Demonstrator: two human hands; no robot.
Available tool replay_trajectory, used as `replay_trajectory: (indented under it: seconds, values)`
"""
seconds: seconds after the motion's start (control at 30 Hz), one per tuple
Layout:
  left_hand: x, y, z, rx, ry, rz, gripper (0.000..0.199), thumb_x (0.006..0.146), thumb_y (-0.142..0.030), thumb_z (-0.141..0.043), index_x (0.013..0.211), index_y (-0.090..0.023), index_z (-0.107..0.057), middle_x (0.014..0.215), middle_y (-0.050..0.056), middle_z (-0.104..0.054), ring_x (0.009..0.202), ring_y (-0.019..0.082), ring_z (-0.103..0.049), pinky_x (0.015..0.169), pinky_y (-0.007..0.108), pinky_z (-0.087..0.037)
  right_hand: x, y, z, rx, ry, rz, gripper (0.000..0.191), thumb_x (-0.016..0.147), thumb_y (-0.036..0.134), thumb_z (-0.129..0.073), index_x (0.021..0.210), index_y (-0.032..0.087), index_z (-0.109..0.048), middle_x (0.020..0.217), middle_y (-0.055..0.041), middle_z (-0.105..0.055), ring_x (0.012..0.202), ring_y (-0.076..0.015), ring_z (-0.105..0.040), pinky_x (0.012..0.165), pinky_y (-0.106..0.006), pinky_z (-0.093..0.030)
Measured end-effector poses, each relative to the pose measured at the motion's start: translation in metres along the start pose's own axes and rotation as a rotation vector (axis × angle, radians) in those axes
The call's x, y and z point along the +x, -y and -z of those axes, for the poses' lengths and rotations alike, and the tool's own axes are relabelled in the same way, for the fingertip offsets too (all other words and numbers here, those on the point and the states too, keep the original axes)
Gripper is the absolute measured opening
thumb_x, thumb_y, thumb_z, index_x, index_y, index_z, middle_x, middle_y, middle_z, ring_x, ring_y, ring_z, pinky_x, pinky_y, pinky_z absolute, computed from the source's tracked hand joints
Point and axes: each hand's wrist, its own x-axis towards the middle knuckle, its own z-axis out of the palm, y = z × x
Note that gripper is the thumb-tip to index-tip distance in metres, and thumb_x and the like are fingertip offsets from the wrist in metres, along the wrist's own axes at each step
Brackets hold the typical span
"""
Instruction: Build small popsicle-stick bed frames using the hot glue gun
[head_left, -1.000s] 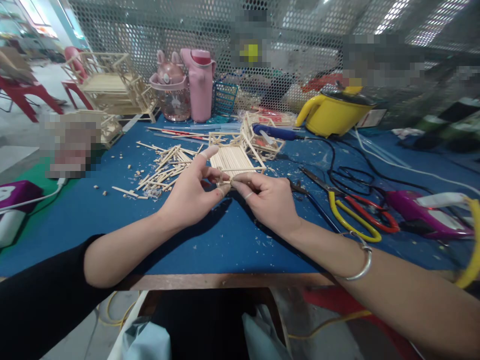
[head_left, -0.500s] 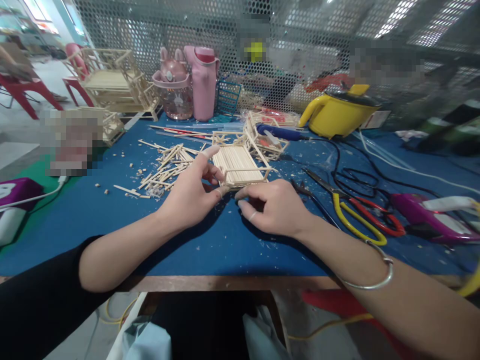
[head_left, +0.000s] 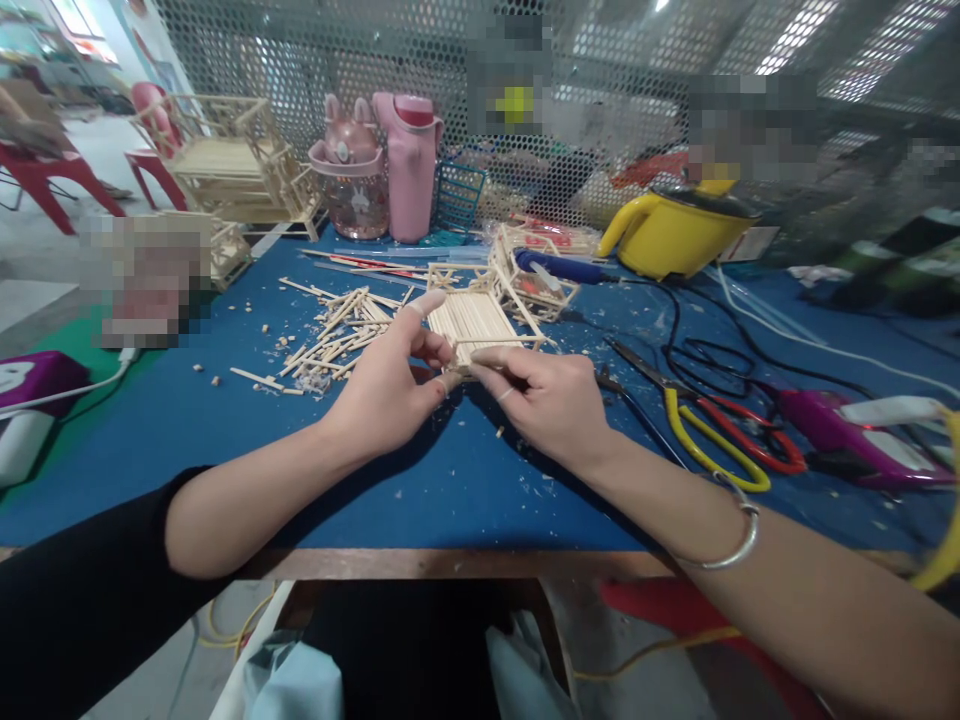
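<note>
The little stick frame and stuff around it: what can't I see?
In the head view:
Stick frame: near left corner hidden by left hand and right hand.
Anything pinched there: too small, finger-covered.
Yellow thing at far right: cut off by picture's edge.
Pixelated thing, left: blurred.

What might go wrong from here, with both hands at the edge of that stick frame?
The thin sticks of the frame might bend or loosen if the left hand and right hand press unevenly at its near edge.

The silver bracelet on the right forearm is near the yellow handle of the shears; it could catch.

The blue-handled tool lies by the stickwork; pulling its cord could drag it.
</note>
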Motion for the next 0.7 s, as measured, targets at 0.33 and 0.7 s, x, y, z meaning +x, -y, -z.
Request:
replay_trajectory:
  seconds: [0.33, 0.7]
  values:
    - [-0.0018, -0.0008, 0.002, 0.001, -0.012, 0.034, 0.071, 0.075, -0.014, -0.066, 0.139, -0.017, -0.034, 0.084, 0.0, -0.062, 0.08, 0.012, -0.062, 0.075, 0.026, -0.053, 0.0001, 0.0032, -0.0052, -0.002, -0.001, -0.011, 0.023, 0.091, 0.028, -0.056, 0.102, 0.02, -0.074, 0.097, -0.0022, -0.077, 0.084, -0.0169, -0.073, 0.074, -0.025, -0.053]
    - [-0.003, -0.0013, 0.0012, 0.037, -0.033, 0.007, 0.077, 0.069, -0.01, -0.066, 0.138, -0.02, -0.034, 0.099, 0.003, -0.059, 0.077, 0.01, -0.059, 0.069, 0.024, -0.053, -0.0021, 0.0014, -0.0059, -0.014, 0.014, -0.012, 0.024, 0.091, 0.029, -0.055, 0.102, 0.02, -0.074, 0.098, -0.0029, -0.076, 0.086, -0.0184, -0.073, 0.076, -0.028, -0.054]
